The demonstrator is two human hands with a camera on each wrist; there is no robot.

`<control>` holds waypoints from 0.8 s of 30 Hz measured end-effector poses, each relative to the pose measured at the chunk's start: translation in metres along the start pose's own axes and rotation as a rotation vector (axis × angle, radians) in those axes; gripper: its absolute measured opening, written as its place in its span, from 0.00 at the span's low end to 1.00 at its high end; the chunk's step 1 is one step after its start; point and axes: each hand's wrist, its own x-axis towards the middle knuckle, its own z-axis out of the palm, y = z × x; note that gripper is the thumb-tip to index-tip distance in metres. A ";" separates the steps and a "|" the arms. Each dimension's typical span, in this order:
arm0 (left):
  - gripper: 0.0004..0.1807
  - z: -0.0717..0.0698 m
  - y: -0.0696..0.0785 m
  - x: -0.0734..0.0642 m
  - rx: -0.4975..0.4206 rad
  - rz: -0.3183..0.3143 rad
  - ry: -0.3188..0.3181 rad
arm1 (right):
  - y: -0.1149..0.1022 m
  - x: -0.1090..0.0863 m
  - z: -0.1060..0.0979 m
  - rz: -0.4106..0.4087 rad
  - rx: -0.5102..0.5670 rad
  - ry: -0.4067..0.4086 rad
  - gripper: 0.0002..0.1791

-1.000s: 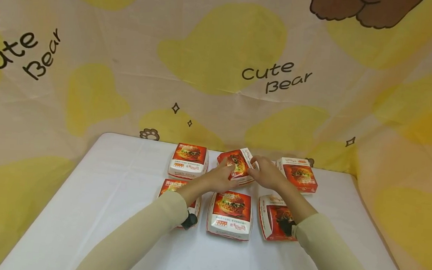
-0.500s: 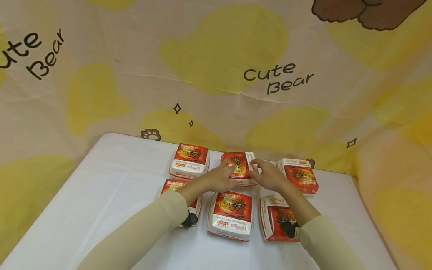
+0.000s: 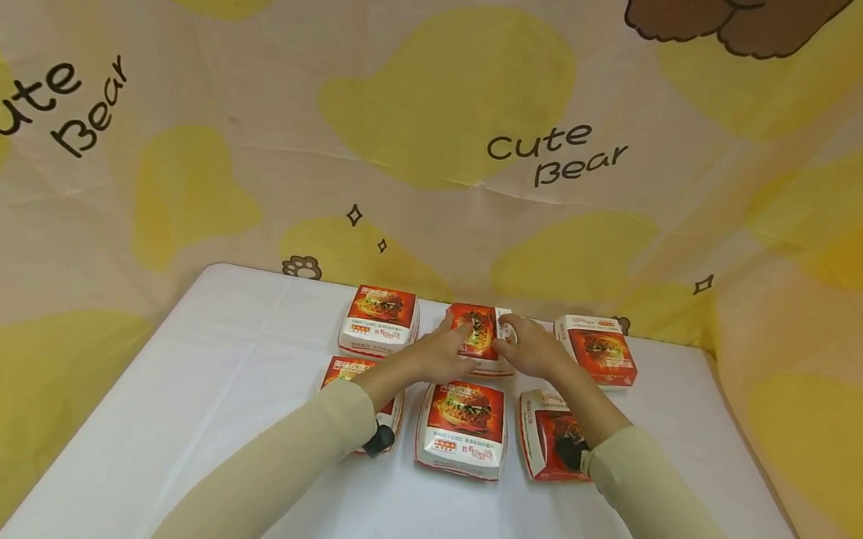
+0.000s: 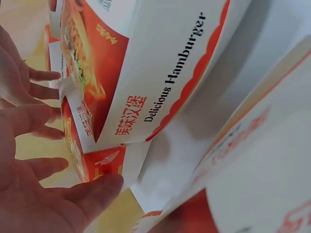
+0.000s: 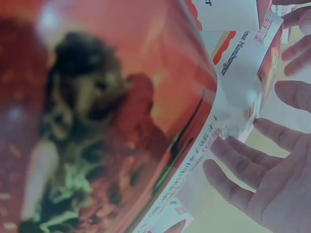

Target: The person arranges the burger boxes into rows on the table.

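Observation:
Between my two hands, in the head view, a red and white hamburger box [image 3: 482, 326] lies in the middle of the back row. My left hand [image 3: 436, 357] is at its left side, fingers spread and fairly straight. At the right side of the same box is my right hand [image 3: 534, 349], its fingers loosely bent in the head view. The right wrist view shows the fingertips of the right hand [image 5: 274, 179] against or close to a box side. In the left wrist view the left hand [image 4: 48, 199] has its fingers extended along the box [image 4: 109, 165].
Closest to me stand a left box [image 3: 342, 372], partly under my left forearm, a middle box [image 3: 460, 430] and a right box [image 3: 543, 440], partly under my right forearm. Another box [image 3: 380, 320] stands back left, one [image 3: 597, 354] back right. A printed cloth [image 3: 426, 135] hangs behind the white table [image 3: 205, 387].
The back middle box has turned from a slant to nearly square with the row and shifted slightly right and toward me. My hands have barely moved beside it.

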 end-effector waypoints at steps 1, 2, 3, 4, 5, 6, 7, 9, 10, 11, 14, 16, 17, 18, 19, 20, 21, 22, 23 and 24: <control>0.39 0.000 0.000 0.000 -0.001 -0.002 0.003 | 0.000 0.000 0.000 -0.007 -0.005 0.009 0.29; 0.38 0.001 -0.001 0.000 -0.002 -0.002 0.003 | 0.000 -0.001 0.001 -0.015 -0.014 0.019 0.28; 0.38 0.001 -0.001 0.000 0.001 0.000 0.004 | 0.001 -0.001 0.001 -0.018 -0.018 0.029 0.27; 0.37 0.001 -0.001 0.001 0.001 0.000 0.002 | 0.001 -0.002 0.001 -0.022 -0.027 0.039 0.26; 0.37 0.001 -0.002 0.001 0.005 0.003 0.000 | 0.001 -0.002 0.001 -0.025 -0.035 0.049 0.25; 0.37 0.001 -0.002 0.002 0.004 0.007 0.002 | 0.001 -0.002 0.001 -0.024 -0.047 0.060 0.25; 0.37 0.001 -0.003 0.002 0.005 0.008 0.001 | 0.001 -0.003 0.000 -0.020 -0.063 0.072 0.25; 0.38 0.000 -0.003 0.003 0.007 0.007 -0.005 | 0.001 -0.003 0.000 -0.016 -0.091 0.095 0.27; 0.38 0.000 -0.003 0.004 0.004 0.007 -0.008 | 0.002 -0.003 0.001 -0.013 -0.102 0.101 0.28; 0.38 0.000 -0.003 0.004 0.002 0.006 -0.009 | 0.003 -0.003 0.001 -0.015 -0.109 0.107 0.30; 0.38 -0.001 -0.003 0.003 0.002 0.003 -0.009 | 0.007 -0.002 0.002 -0.037 -0.114 0.098 0.36; 0.37 -0.001 -0.003 0.002 0.002 0.012 0.008 | 0.010 -0.001 0.002 -0.053 -0.096 0.072 0.37; 0.36 -0.002 -0.003 0.002 0.004 0.016 0.016 | 0.012 0.000 0.001 -0.065 -0.089 0.061 0.37; 0.36 -0.002 -0.003 0.002 0.007 0.023 0.023 | 0.012 0.000 0.001 -0.075 -0.082 0.048 0.36; 0.35 -0.002 -0.003 0.001 0.013 0.027 0.029 | 0.013 0.000 0.001 -0.082 -0.071 0.035 0.36; 0.34 -0.003 -0.002 0.001 0.018 0.036 0.036 | 0.014 0.000 0.001 -0.086 -0.063 0.024 0.35; 0.34 -0.003 -0.002 0.001 0.021 0.042 0.040 | 0.014 0.000 0.001 -0.086 -0.053 0.017 0.35; 0.33 -0.003 -0.002 0.001 0.023 0.043 0.043 | 0.014 0.000 0.001 -0.088 -0.050 0.017 0.35; 0.33 -0.003 -0.001 0.000 0.028 0.044 0.044 | 0.014 0.000 0.001 -0.086 -0.048 0.016 0.35; 0.33 -0.003 -0.001 0.001 0.031 0.042 0.044 | 0.013 -0.001 0.000 -0.079 -0.049 0.016 0.35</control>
